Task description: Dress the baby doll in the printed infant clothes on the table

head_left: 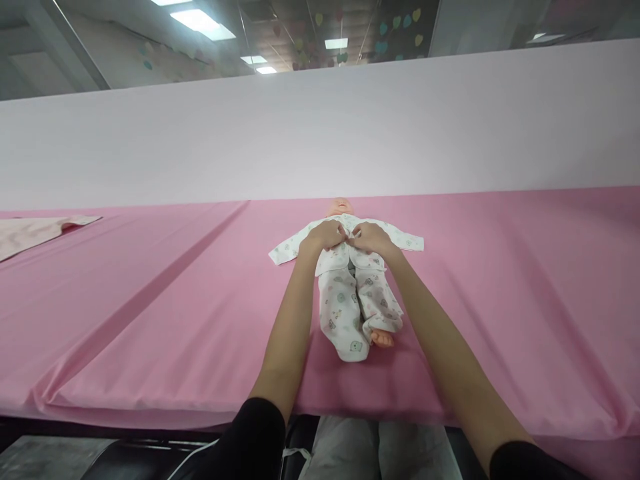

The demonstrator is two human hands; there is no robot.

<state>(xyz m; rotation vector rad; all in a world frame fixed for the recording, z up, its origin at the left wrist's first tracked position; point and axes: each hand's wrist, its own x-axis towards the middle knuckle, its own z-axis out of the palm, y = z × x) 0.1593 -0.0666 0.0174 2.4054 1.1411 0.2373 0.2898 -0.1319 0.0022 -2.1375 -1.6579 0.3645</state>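
A baby doll (341,206) lies on its back on the pink sheet, head away from me. It wears a white printed baby jacket (407,240) with sleeves spread to both sides, and matching trousers (343,313). One bare foot (383,338) sticks out of the trouser leg on the right; the other leg's end covers its foot. Over the chest, my left hand (326,235) pinches the jacket front with bent fingers. Close beside it, my right hand (370,239) pinches the front from the other side. The fingers hide what fastening, if any, lies between them.
The pink sheet (165,320) covers the table and has long creases. A pale folded cloth (35,233) lies at the far left. Behind the table stands a white low wall (320,137), with glass (280,33) above it. The table's front edge is close to my legs.
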